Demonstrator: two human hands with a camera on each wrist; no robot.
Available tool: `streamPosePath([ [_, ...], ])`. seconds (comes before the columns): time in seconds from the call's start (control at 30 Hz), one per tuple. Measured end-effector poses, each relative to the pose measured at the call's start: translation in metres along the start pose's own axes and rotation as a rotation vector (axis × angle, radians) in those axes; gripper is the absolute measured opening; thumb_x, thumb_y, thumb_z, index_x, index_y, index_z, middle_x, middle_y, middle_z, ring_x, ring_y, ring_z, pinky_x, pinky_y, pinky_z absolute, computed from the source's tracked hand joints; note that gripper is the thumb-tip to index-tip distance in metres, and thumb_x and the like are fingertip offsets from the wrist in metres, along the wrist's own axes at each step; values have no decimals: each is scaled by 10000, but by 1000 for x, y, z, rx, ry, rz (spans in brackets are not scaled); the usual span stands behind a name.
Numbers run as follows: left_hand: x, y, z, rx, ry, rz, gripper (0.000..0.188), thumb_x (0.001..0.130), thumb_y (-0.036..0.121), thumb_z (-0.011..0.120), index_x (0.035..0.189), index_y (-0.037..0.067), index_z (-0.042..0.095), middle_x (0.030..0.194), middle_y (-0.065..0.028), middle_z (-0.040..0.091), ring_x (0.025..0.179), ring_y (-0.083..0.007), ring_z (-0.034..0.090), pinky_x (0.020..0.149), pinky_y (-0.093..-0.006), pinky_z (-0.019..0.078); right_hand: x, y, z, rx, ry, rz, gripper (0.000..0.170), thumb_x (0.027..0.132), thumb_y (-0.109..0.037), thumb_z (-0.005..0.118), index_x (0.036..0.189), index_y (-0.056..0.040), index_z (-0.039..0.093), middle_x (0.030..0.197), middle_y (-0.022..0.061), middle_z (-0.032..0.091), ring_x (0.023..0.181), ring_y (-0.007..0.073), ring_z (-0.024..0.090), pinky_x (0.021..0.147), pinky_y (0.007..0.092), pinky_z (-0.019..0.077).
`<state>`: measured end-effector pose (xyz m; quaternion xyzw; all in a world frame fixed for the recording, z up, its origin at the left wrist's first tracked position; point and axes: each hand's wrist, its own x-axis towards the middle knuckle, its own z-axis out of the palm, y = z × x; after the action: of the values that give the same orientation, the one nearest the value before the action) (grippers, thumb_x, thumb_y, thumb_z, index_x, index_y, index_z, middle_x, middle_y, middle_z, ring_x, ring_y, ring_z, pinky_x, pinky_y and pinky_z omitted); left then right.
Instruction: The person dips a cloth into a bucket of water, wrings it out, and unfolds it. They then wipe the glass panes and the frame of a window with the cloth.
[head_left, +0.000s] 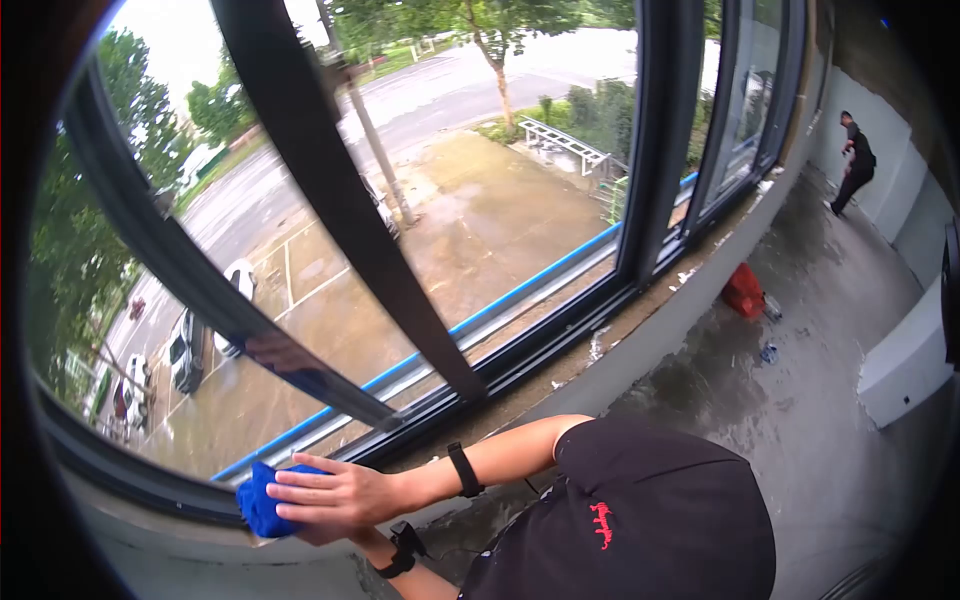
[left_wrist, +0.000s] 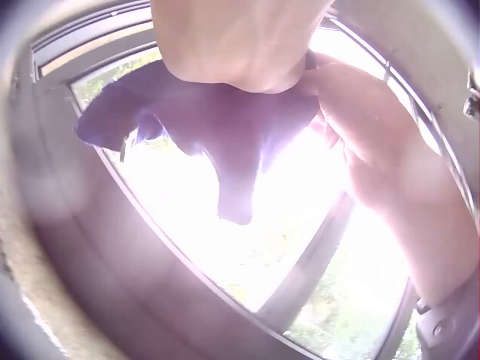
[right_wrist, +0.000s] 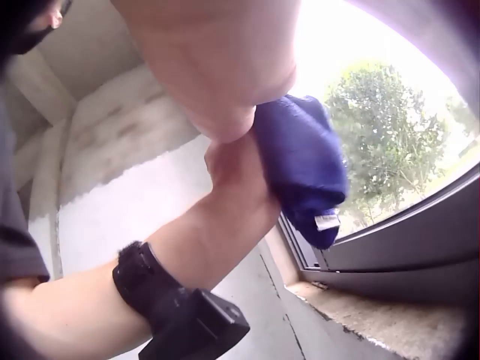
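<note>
A crumpled blue cloth (head_left: 262,500) is held between my two hands beside the lower window frame. My right hand (head_left: 340,497) is the upper one in the head view, its fingers lying across the cloth as it holds it. Beneath it, my left hand is mostly hidden there; the left wrist view shows the left hand (left_wrist: 240,45) gripping the cloth (left_wrist: 225,127), whose folds hang down. In the right wrist view a small white label shows on the cloth (right_wrist: 304,165), below the right hand (right_wrist: 217,67).
Dark window frames (head_left: 350,200) rise in front of me above a rough sill (head_left: 600,345). Outside are parked cars and trees. To the right, a red bag (head_left: 743,291) lies on the wet grey floor (head_left: 800,370), and another person (head_left: 856,160) stands by the far wall.
</note>
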<state>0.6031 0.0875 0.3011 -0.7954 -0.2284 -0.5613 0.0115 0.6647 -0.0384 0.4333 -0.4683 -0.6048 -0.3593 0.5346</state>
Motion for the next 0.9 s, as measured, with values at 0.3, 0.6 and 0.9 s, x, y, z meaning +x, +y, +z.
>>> streamPosePath([
  [0.3,-4,128,14,-195,-47,213,605,964,319,615,1410,-39,421,1269,-203,562,1092,-317,588,920,-363,495,-5,19,-202,270,-45,399,865,816,-215,724,1544,-94,272,1430,226,510,1341,415,483,1117,579,320],
  [0.6,60,388,72,-1065,-44,-62,386,1035,81,491,1395,-51,452,1429,-203,490,1274,-308,520,1044,-414,444,-44,48,-388,-101,36,998,822,797,-293,809,1466,-105,370,975,178,697,927,324,710,824,393,553],
  [0.9,105,429,75,-1151,102,-410,498,1027,185,525,1423,-93,406,1426,-249,487,1188,-322,580,1026,-404,477,35,43,-424,-145,394,329,459,826,-127,744,1253,-51,593,1226,169,580,1112,346,600,1028,473,441],
])
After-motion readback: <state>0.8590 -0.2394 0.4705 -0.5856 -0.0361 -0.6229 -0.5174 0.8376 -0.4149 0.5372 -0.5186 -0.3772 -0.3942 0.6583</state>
